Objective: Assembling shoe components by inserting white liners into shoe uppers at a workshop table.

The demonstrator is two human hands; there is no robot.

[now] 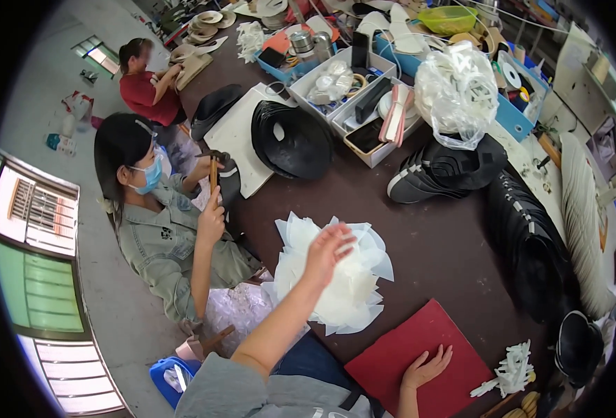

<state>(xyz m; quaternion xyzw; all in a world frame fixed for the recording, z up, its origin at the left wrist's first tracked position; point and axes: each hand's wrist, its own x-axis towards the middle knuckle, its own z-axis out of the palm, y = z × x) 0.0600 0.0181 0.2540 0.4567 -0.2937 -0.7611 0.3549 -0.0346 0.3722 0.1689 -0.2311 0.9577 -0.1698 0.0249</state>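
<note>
Right hand (427, 367), nearest item: fingers spread wide and laid flat on a red mat (419, 355), holding nothing, seemingly to steady the mat on the dark brown table (433, 244). Left hand (327, 252): open, fingers loosely fanned, resting on top of a heap of white translucent sheets (336, 275); it presses or feels rather than grips. Heap: thin, floppy, petal-shaped cut pieces, piled loosely just beyond the mat's far left corner, within easy reach of both hands. Beside the mat's right corner: a small cluster of white plastic offcuts (513, 369). Well beyond the mat: black shoe uppers with white soles (447, 171), stacked; a clear bag of white pieces (457, 94) (knotted, bulging); grey sorting trays (353, 97). Left of the heap: a seated co-worker in a face mask (161, 223), hands on a dark shoe part.
</note>
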